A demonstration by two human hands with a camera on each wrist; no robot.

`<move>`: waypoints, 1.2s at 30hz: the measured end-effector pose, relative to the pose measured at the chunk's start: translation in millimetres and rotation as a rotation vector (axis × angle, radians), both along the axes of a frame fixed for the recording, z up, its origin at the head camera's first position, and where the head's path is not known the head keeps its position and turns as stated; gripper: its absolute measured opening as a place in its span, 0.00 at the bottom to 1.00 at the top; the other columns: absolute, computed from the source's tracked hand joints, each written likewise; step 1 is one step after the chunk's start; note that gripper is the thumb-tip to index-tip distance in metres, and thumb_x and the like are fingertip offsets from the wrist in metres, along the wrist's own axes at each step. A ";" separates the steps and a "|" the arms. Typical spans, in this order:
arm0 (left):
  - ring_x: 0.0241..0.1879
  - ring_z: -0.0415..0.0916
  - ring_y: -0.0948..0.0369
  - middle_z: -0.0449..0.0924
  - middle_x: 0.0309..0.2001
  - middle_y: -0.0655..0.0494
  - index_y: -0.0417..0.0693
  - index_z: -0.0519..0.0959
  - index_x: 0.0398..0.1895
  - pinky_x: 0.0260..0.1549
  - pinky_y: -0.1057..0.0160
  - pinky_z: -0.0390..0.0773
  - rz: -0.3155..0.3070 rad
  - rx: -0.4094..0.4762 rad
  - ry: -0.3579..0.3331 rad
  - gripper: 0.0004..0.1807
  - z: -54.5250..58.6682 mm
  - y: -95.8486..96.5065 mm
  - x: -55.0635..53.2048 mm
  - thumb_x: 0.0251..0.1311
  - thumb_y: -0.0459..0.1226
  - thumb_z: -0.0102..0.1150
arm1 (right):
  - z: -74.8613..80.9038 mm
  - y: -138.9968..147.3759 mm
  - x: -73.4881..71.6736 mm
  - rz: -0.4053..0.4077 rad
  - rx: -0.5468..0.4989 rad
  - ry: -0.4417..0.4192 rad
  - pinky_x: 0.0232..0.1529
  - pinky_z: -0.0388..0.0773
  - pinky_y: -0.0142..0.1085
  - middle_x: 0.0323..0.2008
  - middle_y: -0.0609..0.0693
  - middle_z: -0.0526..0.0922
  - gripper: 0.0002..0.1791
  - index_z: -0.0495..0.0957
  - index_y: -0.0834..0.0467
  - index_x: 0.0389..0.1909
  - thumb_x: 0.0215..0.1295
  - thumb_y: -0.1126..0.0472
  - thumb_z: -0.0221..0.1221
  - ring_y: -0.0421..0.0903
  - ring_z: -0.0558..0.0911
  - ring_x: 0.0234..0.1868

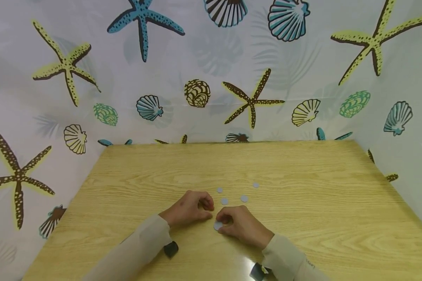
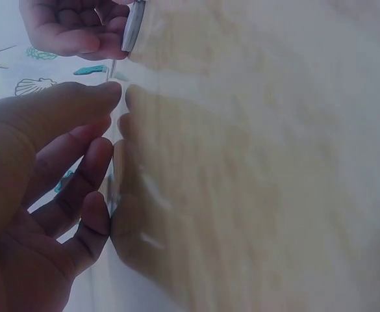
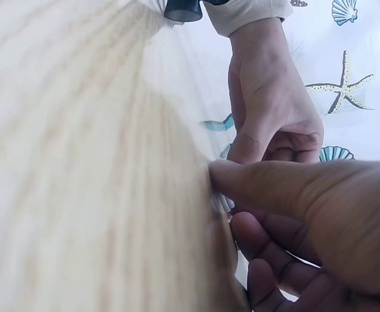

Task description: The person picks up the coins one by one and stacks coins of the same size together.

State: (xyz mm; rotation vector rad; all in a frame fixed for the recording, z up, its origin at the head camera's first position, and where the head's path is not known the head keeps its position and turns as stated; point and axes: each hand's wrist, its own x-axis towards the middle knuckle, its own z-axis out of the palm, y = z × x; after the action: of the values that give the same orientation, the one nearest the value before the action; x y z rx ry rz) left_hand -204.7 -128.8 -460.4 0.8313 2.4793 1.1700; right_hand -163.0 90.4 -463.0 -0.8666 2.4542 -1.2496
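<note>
At the near middle of the table, my right hand pinches a flat grey disc between thumb and fingers, close over the wood. The left wrist view shows that disc edge-on, silvery, at the fingertips of the right hand. To its left, my left hand rests at the tabletop with loosely bent fingers and nothing seen between them. The fingertips of both hands are a short gap apart. Several more grey discs lie just beyond the hands, among them one at the left and one farther right.
A pale cloth printed with starfish and shells hangs behind the table and along both sides. Both forearms wear light sleeves, with a small dark device at the left wrist and another at the right.
</note>
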 end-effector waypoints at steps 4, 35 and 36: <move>0.36 0.77 0.70 0.81 0.33 0.65 0.53 0.78 0.35 0.40 0.67 0.75 -0.003 -0.009 -0.020 0.11 0.4 -2.0 3.4 0.50 0.36 0.69 | -0.8 1.4 -0.3 -0.002 -0.007 0.006 0.42 0.75 0.32 0.36 0.45 0.82 0.12 0.80 0.57 0.39 0.52 0.62 0.68 0.40 0.79 0.38; 0.36 0.78 0.71 0.81 0.33 0.70 0.55 0.78 0.35 0.44 0.67 0.74 0.021 0.046 0.035 0.13 -10.6 9.0 31.3 0.47 0.40 0.72 | -3.2 4.4 1.3 -0.023 -0.020 0.001 0.37 0.75 0.29 0.33 0.46 0.82 0.11 0.79 0.58 0.37 0.52 0.66 0.67 0.37 0.78 0.33; 0.36 0.78 0.71 0.81 0.33 0.70 0.55 0.78 0.35 0.43 0.67 0.74 0.021 0.047 0.040 0.13 -10.2 9.4 31.4 0.47 0.40 0.72 | -3.2 4.4 1.2 -0.025 -0.019 0.002 0.37 0.75 0.29 0.33 0.46 0.82 0.10 0.79 0.58 0.36 0.52 0.66 0.67 0.37 0.78 0.33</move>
State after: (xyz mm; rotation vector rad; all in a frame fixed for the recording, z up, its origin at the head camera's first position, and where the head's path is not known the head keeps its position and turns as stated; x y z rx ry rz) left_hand -173.3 -119.4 -470.6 0.8514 2.5075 1.2343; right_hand -161.8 94.8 -466.1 -0.8451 2.4656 -1.2834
